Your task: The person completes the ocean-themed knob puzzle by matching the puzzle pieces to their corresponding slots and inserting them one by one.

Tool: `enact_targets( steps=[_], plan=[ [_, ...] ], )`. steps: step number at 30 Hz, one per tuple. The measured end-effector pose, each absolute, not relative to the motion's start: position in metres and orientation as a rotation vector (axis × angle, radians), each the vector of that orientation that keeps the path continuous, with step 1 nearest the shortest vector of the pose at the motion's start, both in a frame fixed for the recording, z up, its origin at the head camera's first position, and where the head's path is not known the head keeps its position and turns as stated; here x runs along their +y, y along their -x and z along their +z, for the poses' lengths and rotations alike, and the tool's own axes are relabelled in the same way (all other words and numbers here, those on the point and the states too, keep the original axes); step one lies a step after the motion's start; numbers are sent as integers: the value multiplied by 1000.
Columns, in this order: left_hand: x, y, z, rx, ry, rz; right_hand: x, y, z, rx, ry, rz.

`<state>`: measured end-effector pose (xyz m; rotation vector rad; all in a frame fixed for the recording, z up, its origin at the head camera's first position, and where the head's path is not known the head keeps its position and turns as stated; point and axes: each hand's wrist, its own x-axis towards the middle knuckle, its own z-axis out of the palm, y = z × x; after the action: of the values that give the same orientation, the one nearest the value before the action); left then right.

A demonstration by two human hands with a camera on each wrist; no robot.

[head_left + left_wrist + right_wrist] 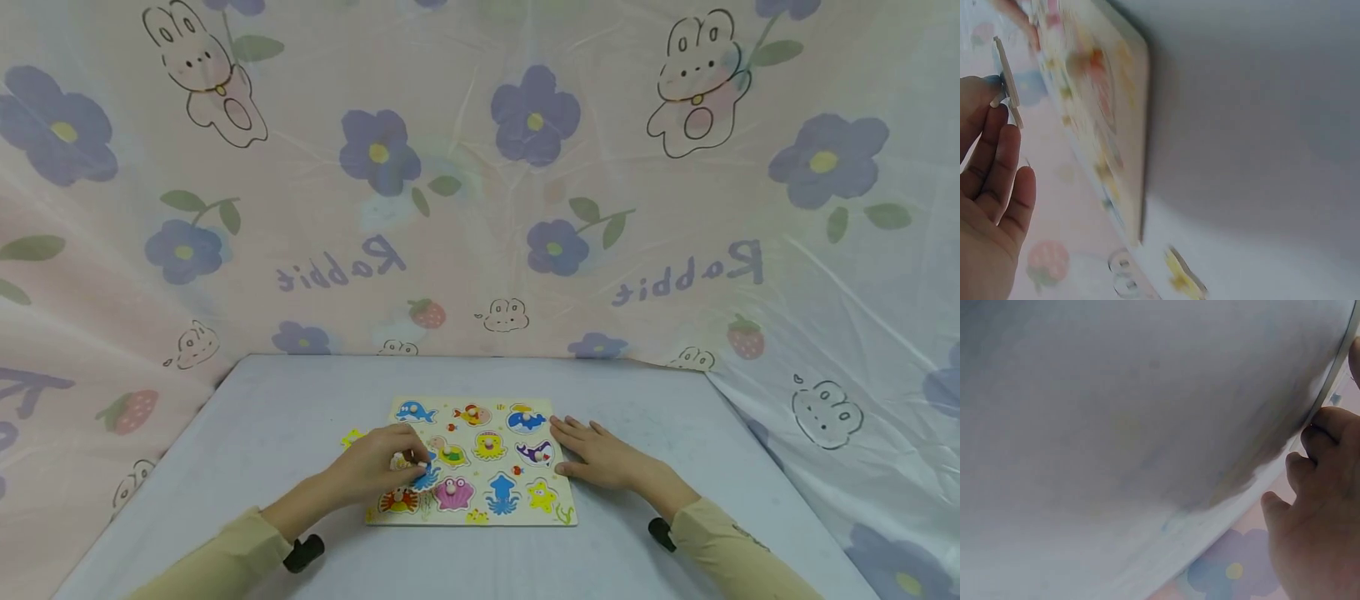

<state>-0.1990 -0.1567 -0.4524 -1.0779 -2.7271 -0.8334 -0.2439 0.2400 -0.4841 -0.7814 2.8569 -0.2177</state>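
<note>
My left hand [382,462] pinches a blue puzzle piece [426,475] with tentacle shapes between thumb and fingers, above the left part of a wooden peg puzzle board [480,517]. In the left wrist view the piece [1007,72] is seen nearly edge-on, lifted off the board [1138,125]. Sea animals cover the board, among them a crab [399,500], a pink shell [453,493], a blue squid [502,493] and a yellow starfish [541,496]. My right hand [600,457] lies with extended fingers touching the board's right edge.
A yellow star-like piece [352,437] lies on the table just left of the board, partly behind my left hand. White cloth [285,433] covers the table. Behind it hangs a curtain [465,208] printed with rabbits and flowers.
</note>
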Motion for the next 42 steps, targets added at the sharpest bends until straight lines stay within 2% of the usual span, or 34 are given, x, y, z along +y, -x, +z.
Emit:
enact_targets(
  steps=[17,23,42],
  plan=[
    [-92,203,-462,-2780,1301,-685,237,242,-480,2790,954,-243],
    [-75,207,-465,-2746,1363,-652,238,242,-478,2758,925,-276],
    [-47,216,-473,-2798,1404,-565,238,243,-478,2741,897,-312]
  ],
)
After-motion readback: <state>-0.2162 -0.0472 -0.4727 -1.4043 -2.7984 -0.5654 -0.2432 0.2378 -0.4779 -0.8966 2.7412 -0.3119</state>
